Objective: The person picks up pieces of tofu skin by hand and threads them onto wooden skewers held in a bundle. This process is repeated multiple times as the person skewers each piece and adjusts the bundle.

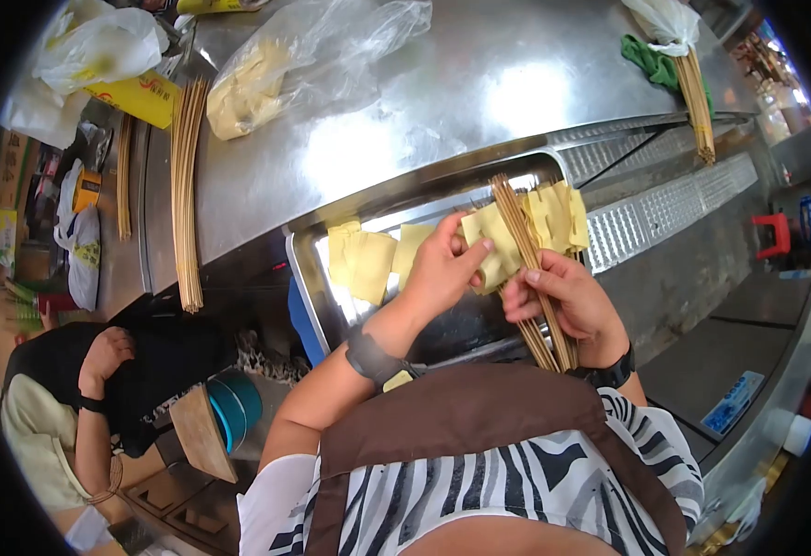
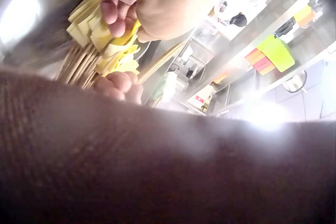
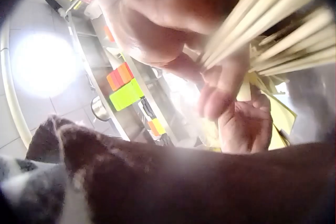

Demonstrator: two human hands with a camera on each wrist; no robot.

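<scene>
Over a metal tray [image 1: 305,278], my left hand [image 1: 442,269] pinches a pale yellow sheet of tofu skin [image 1: 493,227] between thumb and fingers. My right hand [image 1: 579,301] holds a bundle of bamboo skewers [image 1: 518,222], which slants across that sheet with its lower ends toward my apron. More tofu skin pieces [image 1: 558,215] lie bunched to the right of the bundle. Flat sheets [image 1: 361,264] rest at the tray's left side. In the left wrist view, folded yellow pieces [image 2: 113,56] sit beside several skewers [image 2: 79,66]. Skewers [image 3: 257,14] run past my right fingers in the right wrist view.
Behind the tray, a steel counter [image 1: 461,56] carries a clear plastic bag [image 1: 322,46] with yellow sheets inside. Skewer bundles [image 1: 186,195] lie on the left; another [image 1: 694,102] is at the far right. A second person's arm [image 1: 95,417] appears at left, near a blue bucket [image 1: 238,408].
</scene>
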